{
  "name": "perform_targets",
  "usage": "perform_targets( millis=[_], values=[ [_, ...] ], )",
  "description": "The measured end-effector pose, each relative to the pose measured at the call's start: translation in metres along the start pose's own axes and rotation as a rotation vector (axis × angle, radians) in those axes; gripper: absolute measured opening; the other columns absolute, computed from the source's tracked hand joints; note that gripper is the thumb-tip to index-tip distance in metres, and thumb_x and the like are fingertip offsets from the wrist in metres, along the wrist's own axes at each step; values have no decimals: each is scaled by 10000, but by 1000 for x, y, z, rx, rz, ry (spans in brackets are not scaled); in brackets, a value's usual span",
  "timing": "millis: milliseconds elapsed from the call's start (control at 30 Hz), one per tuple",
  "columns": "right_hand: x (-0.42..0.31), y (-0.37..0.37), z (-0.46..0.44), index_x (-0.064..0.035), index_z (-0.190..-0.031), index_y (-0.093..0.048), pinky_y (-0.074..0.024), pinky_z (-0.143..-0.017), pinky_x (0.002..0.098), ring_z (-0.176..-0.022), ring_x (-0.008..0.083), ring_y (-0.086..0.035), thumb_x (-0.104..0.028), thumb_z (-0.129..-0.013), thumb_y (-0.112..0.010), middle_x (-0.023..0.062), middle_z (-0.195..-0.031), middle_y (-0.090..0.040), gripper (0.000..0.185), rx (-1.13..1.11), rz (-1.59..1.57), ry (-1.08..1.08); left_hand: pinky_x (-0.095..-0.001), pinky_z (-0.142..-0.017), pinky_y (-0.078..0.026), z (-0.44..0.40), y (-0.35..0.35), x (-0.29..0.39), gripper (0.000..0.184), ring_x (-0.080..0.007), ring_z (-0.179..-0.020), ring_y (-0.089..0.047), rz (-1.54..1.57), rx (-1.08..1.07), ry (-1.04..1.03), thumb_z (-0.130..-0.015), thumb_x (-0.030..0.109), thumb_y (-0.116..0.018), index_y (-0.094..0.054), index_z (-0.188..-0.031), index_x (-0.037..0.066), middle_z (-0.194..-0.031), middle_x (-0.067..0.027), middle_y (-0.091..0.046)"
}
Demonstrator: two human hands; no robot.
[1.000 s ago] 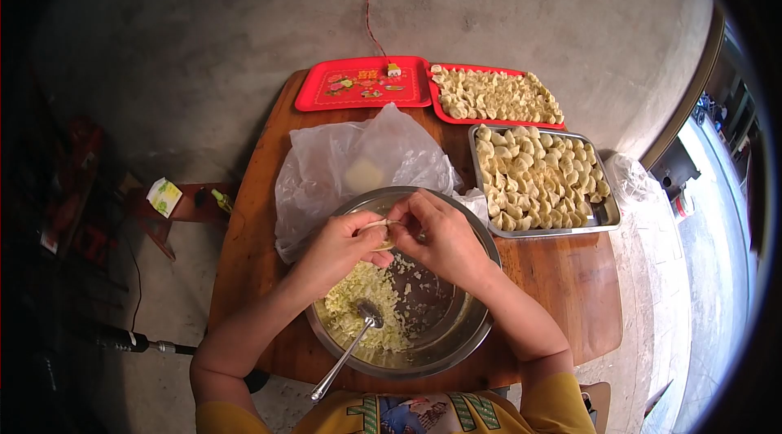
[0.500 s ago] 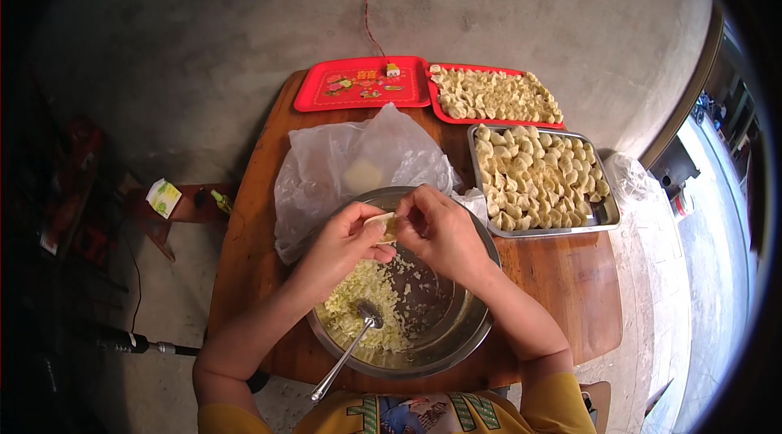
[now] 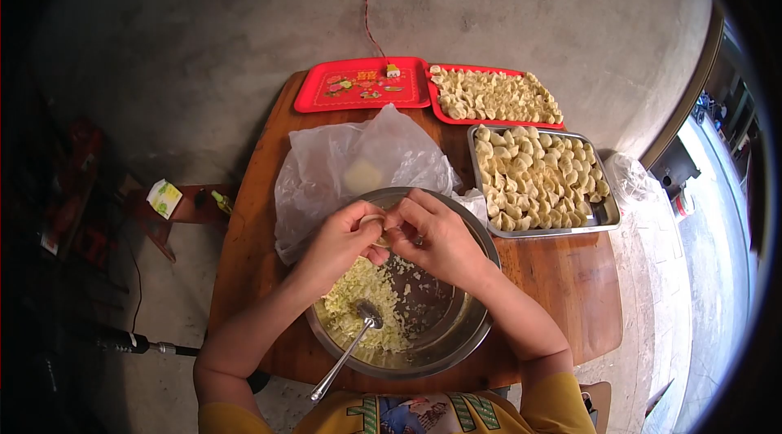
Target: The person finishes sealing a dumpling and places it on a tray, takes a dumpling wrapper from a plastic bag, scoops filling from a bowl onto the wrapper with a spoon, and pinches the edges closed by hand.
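Observation:
Over the far part of a steel bowl [image 3: 456, 352], my left hand [image 3: 346, 237] and my right hand [image 3: 432, 238] meet around one small dumpling [image 3: 373, 220]. Its pale wrapper is folded, and fingers cover most of it. Both hands are closed, with fingertips pinching its edge. Chopped pale-green filling [image 3: 358, 295] lies in the left half of the bowl below. A metal spoon [image 3: 346, 356] rests with its head in the filling and its handle over the near rim.
Behind the bowl lies a crumpled plastic bag [image 3: 326, 165] with a pale round shape inside. Rows of dumplings fill a steel tray [image 3: 554, 232] at right and a red tray [image 3: 497, 122] behind it. A second red tray [image 3: 305, 96] holds a small plug on a cord.
My right hand has moved slightly left against my left hand. The wrapper, flatter and more visible before, is now folded between the fingers.

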State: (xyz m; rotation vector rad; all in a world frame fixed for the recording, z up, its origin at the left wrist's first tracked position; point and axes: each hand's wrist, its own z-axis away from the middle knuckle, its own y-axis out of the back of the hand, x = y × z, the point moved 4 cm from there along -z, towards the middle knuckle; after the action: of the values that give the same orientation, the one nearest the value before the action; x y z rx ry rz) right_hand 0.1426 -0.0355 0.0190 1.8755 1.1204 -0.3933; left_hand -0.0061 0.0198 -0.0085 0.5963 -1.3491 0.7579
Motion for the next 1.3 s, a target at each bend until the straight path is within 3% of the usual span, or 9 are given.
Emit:
perform_targets(
  millis=[367,633,733,1000,1200,1300],
  values=[
    [0,1,1,-23,-931,-579,-518,-630,311,-714,199,-623,-40,-809,-679,89,-878,-591,159,64,-65,-182,-244,-677,-536,6,-4,10,131,-105,-752,-641,-52,-28,-55,-993,122,-501,-565,-1013,9,-905,-37,-618],
    [-4,3,0,-21,-892,-574,-521,-629,335,-725,221,-629,-37,-794,-684,84,-838,-566,149,27,122,31,-236,-671,-532,4,1,9,144,-100,-736,-638,-139,-59,-11,-988,135,-519,-575,-1000,4,-871,-26,-618],
    [-3,2,1,-20,-875,-566,-510,-615,326,-710,211,-620,-39,-795,-679,82,-834,-570,139,44,131,7,-238,-677,-532,4,0,9,164,-105,-736,-637,-169,-83,1,-993,147,-517,-572,-1040,-1,-895,-36,-620],
    [6,4,2,-16,-896,-566,-492,-612,291,-663,168,-594,-53,-817,-659,84,-840,-590,127,117,-22,-247,-313,-918,-504,11,-17,-8,277,-146,-990,-605,437,33,-49,-1015,218,-487,-553,-1185,10,-1150,-70,-584],
    [6,4,2,-14,-918,-564,-497,-626,296,-672,168,-599,-74,-828,-656,88,-849,-594,142,88,-34,-277,-314,-909,-509,9,-17,-5,325,-144,-968,-615,319,26,-60,-1008,194,-498,-553,-1257,-7,-1152,-83,-613],
    [5,4,2,-16,-928,-567,-499,-631,300,-679,173,-605,-69,-828,-654,90,-860,-597,143,86,-52,-258,-300,-871,-513,8,-13,-4,294,-141,-937,-620,277,48,-41,-1005,191,-508,-590,-1203,-10,-1088,-67,-635]
  ],
)
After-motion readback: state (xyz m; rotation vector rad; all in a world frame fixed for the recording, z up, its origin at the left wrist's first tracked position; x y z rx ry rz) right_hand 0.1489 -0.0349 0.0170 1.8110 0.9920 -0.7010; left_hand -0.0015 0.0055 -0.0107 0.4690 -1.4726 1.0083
